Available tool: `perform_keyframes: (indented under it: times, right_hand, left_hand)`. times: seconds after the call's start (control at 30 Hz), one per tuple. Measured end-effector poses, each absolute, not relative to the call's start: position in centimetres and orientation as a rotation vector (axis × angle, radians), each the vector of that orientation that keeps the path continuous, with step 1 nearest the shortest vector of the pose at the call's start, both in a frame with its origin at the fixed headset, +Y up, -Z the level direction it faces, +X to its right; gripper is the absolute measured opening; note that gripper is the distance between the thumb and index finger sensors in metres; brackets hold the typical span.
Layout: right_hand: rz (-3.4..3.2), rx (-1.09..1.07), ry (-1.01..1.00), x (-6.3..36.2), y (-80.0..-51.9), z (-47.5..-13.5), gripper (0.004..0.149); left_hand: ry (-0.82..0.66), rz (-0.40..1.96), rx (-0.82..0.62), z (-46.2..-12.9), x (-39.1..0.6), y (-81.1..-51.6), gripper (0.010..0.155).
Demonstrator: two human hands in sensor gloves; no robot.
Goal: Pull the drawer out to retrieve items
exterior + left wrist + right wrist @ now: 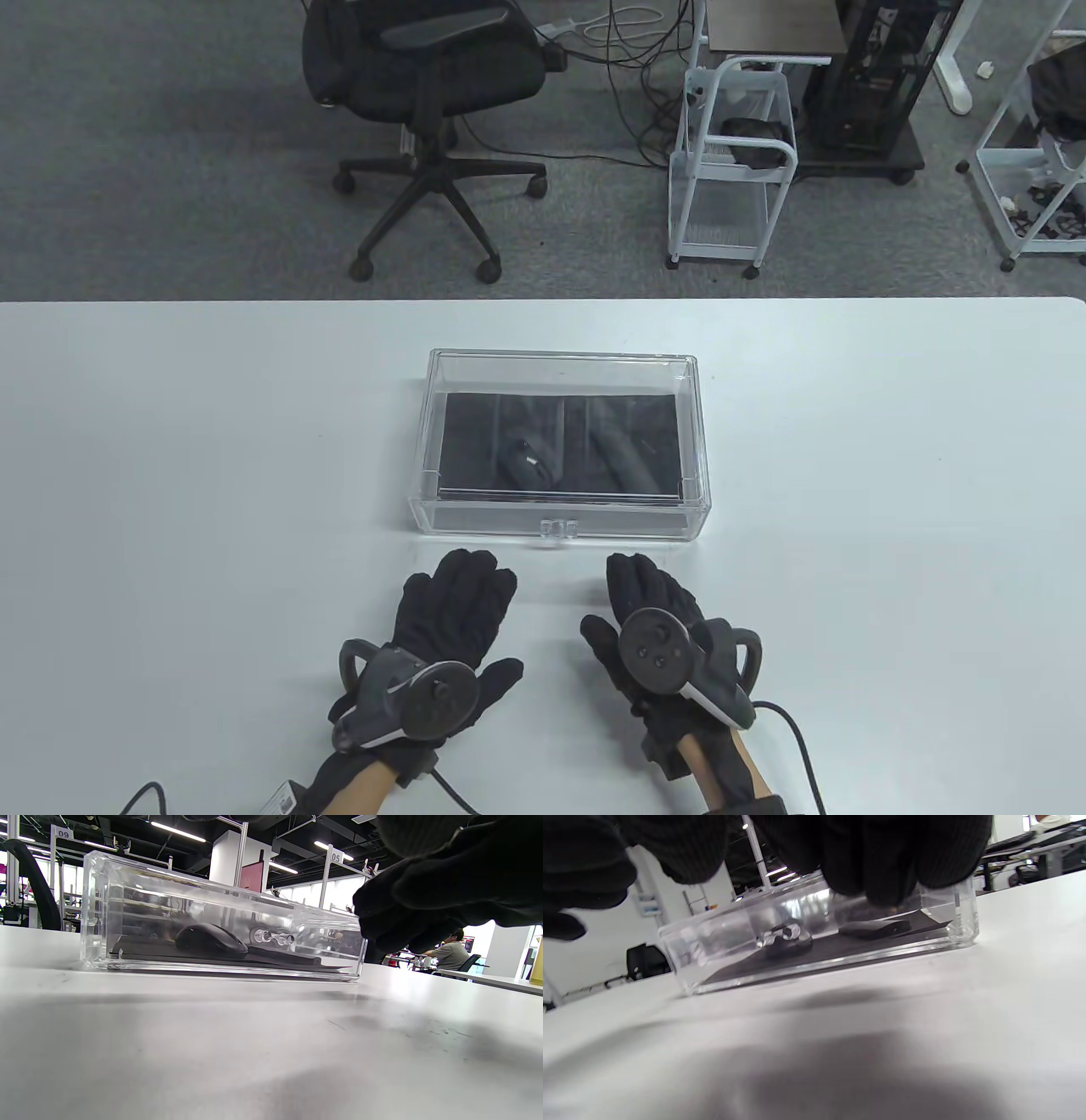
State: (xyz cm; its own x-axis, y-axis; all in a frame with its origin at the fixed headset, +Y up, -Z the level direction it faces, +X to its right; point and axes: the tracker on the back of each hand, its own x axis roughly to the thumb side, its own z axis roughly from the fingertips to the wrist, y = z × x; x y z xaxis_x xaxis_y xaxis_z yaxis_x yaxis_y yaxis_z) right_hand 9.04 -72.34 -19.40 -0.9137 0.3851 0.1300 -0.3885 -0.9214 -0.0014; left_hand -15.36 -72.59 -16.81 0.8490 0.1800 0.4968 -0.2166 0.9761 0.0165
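A clear acrylic drawer box stands at the middle of the white table, its drawer pushed in. A small clear knob sits on the near face. Inside, on a black liner, lie a black mouse and a dark elongated item. My left hand lies flat and open on the table just before the box, left of the knob. My right hand lies open to the right of the knob. Neither touches the box. The box shows in the left wrist view and the right wrist view.
The white table reaches to both sides of the box. Beyond its far edge stand a black office chair and a white wire cart on the carpet. Cables trail from both wrists at the near edge.
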Motion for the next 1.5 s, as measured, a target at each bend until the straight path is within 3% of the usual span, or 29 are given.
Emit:
perform_keyframes:
  times: [0.33,0.53,0.67,1.07,1.5]
  right_hand:
    - [2.442,-0.176,0.310,8.6,-75.9,-26.9,0.069]
    - [2.053,-0.288,0.480,8.5,-78.1,-28.5,0.066]
    - [1.848,-0.440,0.446,8.2,-79.6,-28.5,0.062]
    - [1.807,-0.438,0.341,8.4,-80.2,-28.1,0.055]
    - [1.852,-0.344,0.478,8.6,-79.8,-21.3,0.054]
  left_hand:
    - [-0.525,0.221,0.076,-17.0,-15.3,-72.3,0.091]
    - [-0.512,0.231,0.071,-17.1,-15.4,-72.3,0.090]
    - [-0.506,0.233,0.073,-17.0,-15.6,-72.3,0.090]
    - [-0.482,0.247,0.081,-16.9,-16.0,-72.1,0.089]
    - [-0.492,0.252,0.106,-16.5,-16.2,-71.7,0.086]
